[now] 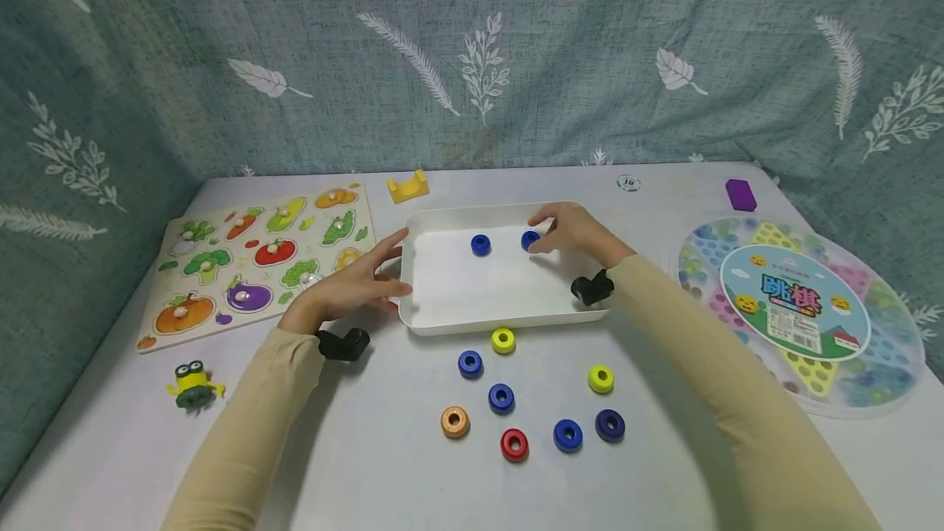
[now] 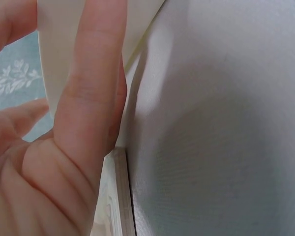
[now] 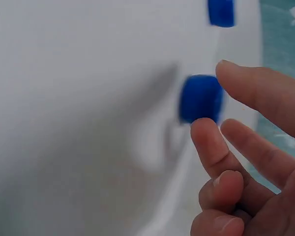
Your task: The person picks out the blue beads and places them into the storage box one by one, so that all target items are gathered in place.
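Note:
A white tray (image 1: 509, 320) lies on the table with two blue rings inside. My left hand (image 1: 350, 289) is at the tray's left side, its extended fingers resting against the side wall and rim. In the left wrist view those fingers (image 2: 91, 83) lie fairly straight along the pale wall. Over the tray's right part is my right hand (image 1: 571, 232), thumb and index finger spread on either side of one blue ring (image 1: 530, 240). The right wrist view shows the fingertips (image 3: 206, 132) right at that ring's edge. The other blue ring (image 1: 481, 245) sits to its left.
In front of the tray lie several loose rings, among them a red ring (image 1: 514, 445), an orange ring (image 1: 455, 422) and a yellow ring (image 1: 601, 378). A vegetable puzzle board (image 1: 251, 269) and toy figure (image 1: 195, 386) are left; a round board game (image 1: 800, 310) is right.

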Motion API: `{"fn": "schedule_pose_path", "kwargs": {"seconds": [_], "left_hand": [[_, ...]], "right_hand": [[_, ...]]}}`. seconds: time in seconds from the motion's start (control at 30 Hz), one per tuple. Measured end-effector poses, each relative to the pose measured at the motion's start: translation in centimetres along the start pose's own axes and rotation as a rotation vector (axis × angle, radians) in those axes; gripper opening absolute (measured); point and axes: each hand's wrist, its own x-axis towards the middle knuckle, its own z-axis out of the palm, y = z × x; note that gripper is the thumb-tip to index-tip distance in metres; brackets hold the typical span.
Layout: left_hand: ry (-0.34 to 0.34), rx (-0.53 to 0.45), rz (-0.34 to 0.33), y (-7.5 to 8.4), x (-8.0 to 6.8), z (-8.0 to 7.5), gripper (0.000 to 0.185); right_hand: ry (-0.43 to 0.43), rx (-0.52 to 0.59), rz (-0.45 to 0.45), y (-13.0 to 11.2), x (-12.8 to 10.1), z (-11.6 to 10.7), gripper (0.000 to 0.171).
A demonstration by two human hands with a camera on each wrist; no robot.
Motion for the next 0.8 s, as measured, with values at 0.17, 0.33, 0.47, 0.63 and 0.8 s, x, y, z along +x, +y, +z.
{"fn": "schedule_pose_path", "kwargs": {"seconds": [0.17,0.33,0.47,0.63,0.8], "left_hand": [[0.003,0.008,-0.012,0.2,-0.1,0.1,0.091],[0.008,0.008,-0.011,0.3,-0.1,0.1,0.091],[0.010,0.012,-0.018,0.4,0.0,0.2,0.091],[0.012,0.022,-0.026,0.5,0.0,0.2,0.091],[0.017,0.029,-0.027,0.5,0.0,0.3,0.090]], "right_hand": [[0.003,0.033,-0.053,-1.1,-2.9,-1.1,0.053],[0.017,0.034,-0.227,-2.2,-7.9,-1.0,0.045],[-0.037,0.050,-0.332,-1.6,-12.1,0.6,0.041],[-0.158,0.094,-0.347,-0.1,-16.1,3.0,0.043],[-0.210,0.082,-0.327,0.7,-18.3,4.8,0.046]]}}
